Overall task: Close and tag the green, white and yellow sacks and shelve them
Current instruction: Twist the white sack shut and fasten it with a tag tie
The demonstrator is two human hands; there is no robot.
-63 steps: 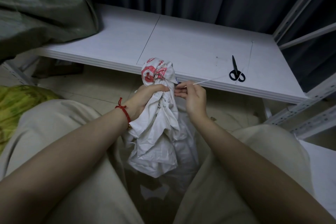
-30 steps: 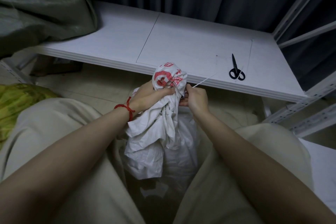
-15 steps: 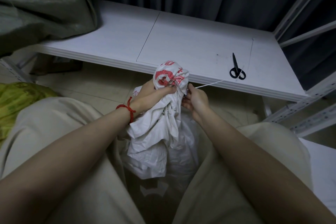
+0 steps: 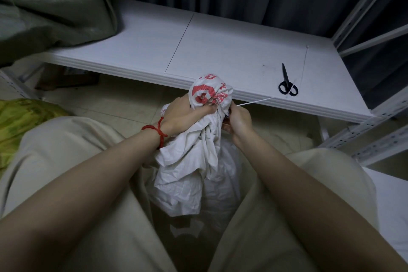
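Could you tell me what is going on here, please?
A seated person is closing the white sack between their knees. The left hand grips its bunched neck while the right hand pinches a thin white tie there. Scissors lie on the shelf; the green sack sits at its left end, the yellow sack beside the person.

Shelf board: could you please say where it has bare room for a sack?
The shelf board is bare in the middle, between the green sack at left and the scissors; the right front, around scissors and cable tie, is crowded.
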